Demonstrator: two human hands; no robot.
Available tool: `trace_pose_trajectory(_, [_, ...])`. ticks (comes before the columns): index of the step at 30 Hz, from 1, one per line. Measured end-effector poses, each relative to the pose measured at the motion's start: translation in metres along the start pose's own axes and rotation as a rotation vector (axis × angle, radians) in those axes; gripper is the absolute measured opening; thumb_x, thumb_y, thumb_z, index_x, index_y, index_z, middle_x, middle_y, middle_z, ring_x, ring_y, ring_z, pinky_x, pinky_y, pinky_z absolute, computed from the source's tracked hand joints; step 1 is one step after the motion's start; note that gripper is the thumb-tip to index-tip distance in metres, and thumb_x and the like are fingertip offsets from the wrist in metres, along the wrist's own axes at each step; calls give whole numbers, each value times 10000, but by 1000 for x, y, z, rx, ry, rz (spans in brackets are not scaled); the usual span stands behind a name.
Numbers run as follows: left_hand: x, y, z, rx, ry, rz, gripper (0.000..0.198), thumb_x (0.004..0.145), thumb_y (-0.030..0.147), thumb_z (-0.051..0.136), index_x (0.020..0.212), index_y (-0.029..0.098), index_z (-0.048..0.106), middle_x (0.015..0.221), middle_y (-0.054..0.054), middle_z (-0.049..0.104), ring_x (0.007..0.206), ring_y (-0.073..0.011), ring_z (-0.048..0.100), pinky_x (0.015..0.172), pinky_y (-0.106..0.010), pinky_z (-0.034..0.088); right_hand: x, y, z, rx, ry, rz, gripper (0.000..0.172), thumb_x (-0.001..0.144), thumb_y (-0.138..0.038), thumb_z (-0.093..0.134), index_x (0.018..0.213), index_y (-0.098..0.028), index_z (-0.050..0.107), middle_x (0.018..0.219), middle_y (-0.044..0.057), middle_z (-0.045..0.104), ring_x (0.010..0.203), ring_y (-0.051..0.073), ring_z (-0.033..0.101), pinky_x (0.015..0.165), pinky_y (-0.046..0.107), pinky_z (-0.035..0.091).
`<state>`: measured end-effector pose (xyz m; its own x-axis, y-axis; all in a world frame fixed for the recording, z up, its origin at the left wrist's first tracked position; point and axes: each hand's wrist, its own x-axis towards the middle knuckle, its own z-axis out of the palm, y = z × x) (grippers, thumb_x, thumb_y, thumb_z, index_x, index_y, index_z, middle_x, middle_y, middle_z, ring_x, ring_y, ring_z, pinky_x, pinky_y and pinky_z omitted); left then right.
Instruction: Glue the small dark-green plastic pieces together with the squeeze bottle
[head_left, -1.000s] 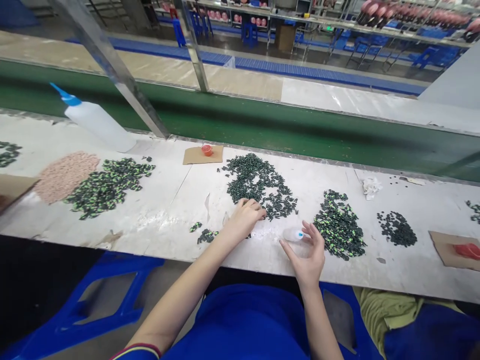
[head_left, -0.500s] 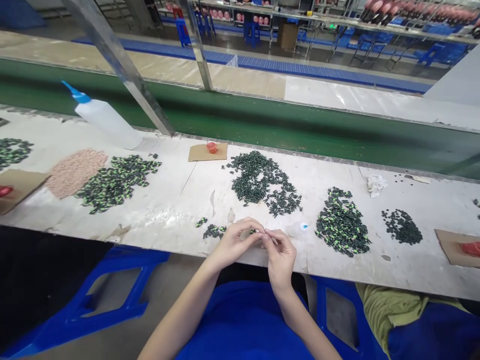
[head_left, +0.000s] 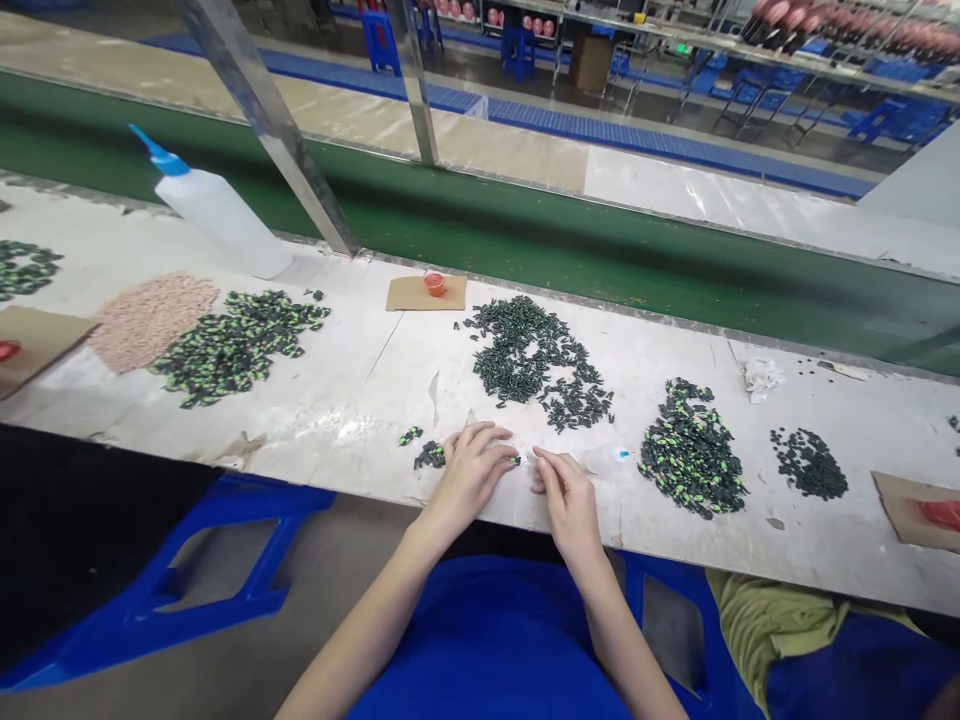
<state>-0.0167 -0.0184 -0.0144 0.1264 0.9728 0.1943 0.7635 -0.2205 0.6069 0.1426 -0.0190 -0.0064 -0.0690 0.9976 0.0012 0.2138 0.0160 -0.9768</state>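
My left hand is low over the table's near edge, its fingertips pinched on a small black-and-green piece. A few similar black-and-green pieces lie just left of it. To the right, my right hand has thumb and forefinger pressed together; whatever is between them is too small to make out. A small clear bottle with a blue tip lies beside my right hand. Beyond the hands spreads a pile of dark green pieces. Further right is a black-and-green pile.
A white bottle with a blue nozzle leans at the back left, near a metal post. Pink pieces lie left. A red cup sits on cardboard. Crumpled tissue and black pieces are at the right.
My hands have moved apart; before, their fingertips met. My left hand is now lower over the table with the black-and-green piece. The whole view has shifted slightly.
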Motion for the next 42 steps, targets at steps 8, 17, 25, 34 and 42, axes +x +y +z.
trace_pose_trajectory(8, [3,5,-13,-119,-34,6,147,912,183,511,942,226,648,928,-16,728,892,-181,633,926,-403,293,2,-2,-3,67,13,68,198,744,-325,691,892,-199,729,750,49,732,652,195,695,642,329,596])
trace_pose_trajectory(17, [1,9,-14,-178,6,40,140,901,220,541,916,234,679,899,-14,727,890,-177,643,938,-395,313,3,-11,-3,92,-7,44,147,773,-322,671,833,-213,750,798,40,747,721,193,698,708,337,589])
trace_pose_trajectory(25, [-1,20,-21,-313,14,-35,151,893,241,539,881,225,689,851,-27,718,860,-195,637,855,-373,384,-4,-12,4,168,20,9,139,799,-320,654,813,-196,716,788,50,726,750,196,689,706,332,580])
trace_pose_trajectory(34, [-5,38,-26,-426,101,-46,151,878,276,564,872,234,709,837,-36,723,856,-204,643,843,-390,434,-9,-13,5,133,169,-246,58,812,-235,643,792,-204,687,714,36,670,685,173,635,613,318,537])
trace_pose_trajectory(42, [-4,46,-34,-638,102,-162,80,790,238,644,801,201,714,808,-46,713,813,-196,660,771,-326,516,-6,-18,-5,22,101,-407,116,796,-150,640,856,-223,706,759,43,710,700,183,662,619,334,555])
